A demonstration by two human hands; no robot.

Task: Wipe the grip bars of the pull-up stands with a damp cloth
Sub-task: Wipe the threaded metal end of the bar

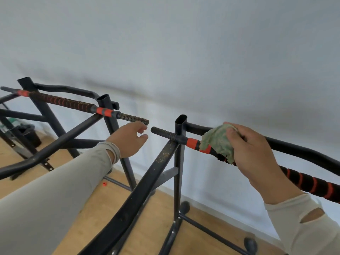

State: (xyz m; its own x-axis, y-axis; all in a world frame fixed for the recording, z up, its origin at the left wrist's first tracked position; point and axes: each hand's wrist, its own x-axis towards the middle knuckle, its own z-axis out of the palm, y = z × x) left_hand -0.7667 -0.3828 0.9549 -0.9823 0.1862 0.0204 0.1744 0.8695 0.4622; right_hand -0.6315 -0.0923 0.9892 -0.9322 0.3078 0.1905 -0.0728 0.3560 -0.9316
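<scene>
So the right hand [253,155] is closed around a crumpled green cloth [219,144], pressing it onto the grip bar [301,179] right beside the orange band. The cloth looks soft and floppy, so bunching it and wrapping it round the bar seems the way to go. The foam grip probably gives a little. The left hand [128,139] hangs half-open, holding nothing, just short of the bar's threaded end [161,132].

Two pull-up stands stand side by side on the floor [88,225] before the wall [184,52]: the left stand [108,115] and the right stand [179,162]. Their threaded bar ends nearly meet between them. The cloth [218,142] lies on the right grip bar [303,179], just right of its upright.
</scene>
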